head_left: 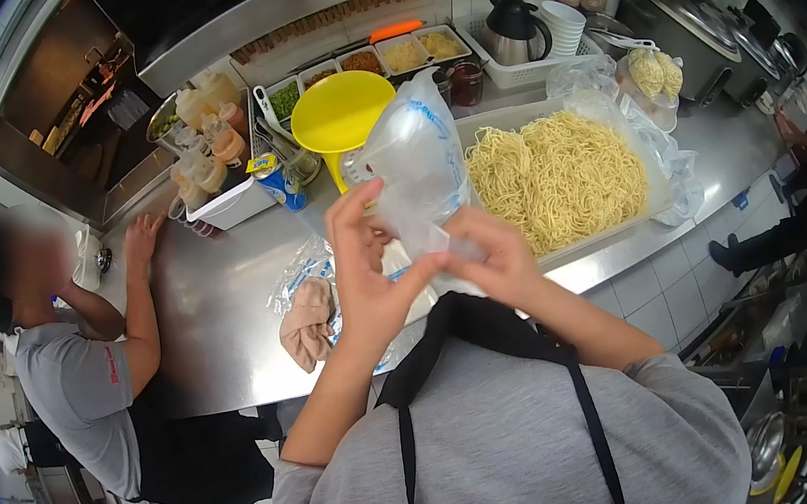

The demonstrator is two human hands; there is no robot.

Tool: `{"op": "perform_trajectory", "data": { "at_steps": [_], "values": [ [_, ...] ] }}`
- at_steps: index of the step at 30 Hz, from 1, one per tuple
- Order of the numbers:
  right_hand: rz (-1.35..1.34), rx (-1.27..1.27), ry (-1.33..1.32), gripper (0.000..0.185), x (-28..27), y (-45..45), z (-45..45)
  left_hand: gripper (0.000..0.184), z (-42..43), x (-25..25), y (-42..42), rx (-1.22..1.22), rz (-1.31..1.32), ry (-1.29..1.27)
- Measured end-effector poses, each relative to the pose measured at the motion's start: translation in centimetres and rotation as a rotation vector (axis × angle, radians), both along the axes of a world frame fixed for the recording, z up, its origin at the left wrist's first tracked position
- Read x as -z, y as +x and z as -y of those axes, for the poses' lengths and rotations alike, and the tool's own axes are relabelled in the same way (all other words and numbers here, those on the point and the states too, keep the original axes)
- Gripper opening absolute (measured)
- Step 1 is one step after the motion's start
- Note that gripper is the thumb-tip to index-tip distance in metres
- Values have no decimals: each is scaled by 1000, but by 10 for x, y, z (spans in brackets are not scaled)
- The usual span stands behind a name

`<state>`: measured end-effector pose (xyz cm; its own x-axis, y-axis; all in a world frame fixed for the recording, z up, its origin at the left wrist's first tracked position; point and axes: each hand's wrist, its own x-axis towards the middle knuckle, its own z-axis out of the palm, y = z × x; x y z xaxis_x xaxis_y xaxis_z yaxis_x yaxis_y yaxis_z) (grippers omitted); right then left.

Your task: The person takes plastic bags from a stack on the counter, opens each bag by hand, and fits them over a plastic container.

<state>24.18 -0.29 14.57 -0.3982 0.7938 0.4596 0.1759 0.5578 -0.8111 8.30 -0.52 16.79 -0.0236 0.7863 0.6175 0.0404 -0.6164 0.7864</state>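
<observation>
A clear plastic bag (419, 144) with blue print stands puffed up in front of my chest, its narrow end between my two hands. My left hand (364, 262) has its fingers curled at the bag's left side, with the thumb against the gathered end. From the right, my right hand (492, 253) pinches the same gathered end. Just beyond the bag is a yellow bowl (341, 109), partly covered by it. A large tray (654, 171) heaped with yellow noodles (566, 177) lies beside the bag on the right. Below my left hand sits a crumpled beige cloth (310, 324) on plastic wrapping.
Sauce bottles (208, 140) and a blue-yellow can (276, 182) stand on the left. Behind are topping containers (360, 62), a thermos jug (514, 29) and stacked white bowls (562, 28). One person (80, 362) leans on the steel counter (211, 326); another (804, 152) is at far right.
</observation>
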Motion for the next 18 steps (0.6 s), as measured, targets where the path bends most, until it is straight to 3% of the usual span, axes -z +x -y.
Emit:
{"op": "perform_trajectory", "data": {
  "at_steps": [1,2,3,7,9,12,15,17,18],
  "values": [
    [-144,87,-143,18,-7,1,2,56,1,0,-2,-2,-2,-4],
    [-317,108,-230,7,-12,1,3,52,3,1,-5,148,128,-228],
    [-317,105,-234,7,-11,7,-1,48,3,1,-8,298,260,-449],
    [-410,116,-244,7,-10,37,-14,42,-10,15,-29,314,107,-467],
    [-425,156,-240,6,-18,40,-17,49,-13,12,-33,315,89,-492],
    [-329,184,-192,5,-33,36,-17,57,-9,-10,-18,201,84,-216],
    [-276,150,-219,6,-40,34,-17,61,-8,-17,-6,-2,-328,-29],
    [-259,109,-229,7,-40,35,-17,55,-15,-7,-9,267,25,-312],
    [-259,106,-222,7,-40,37,-18,46,-14,-8,-12,276,79,-359]
  ]
}}
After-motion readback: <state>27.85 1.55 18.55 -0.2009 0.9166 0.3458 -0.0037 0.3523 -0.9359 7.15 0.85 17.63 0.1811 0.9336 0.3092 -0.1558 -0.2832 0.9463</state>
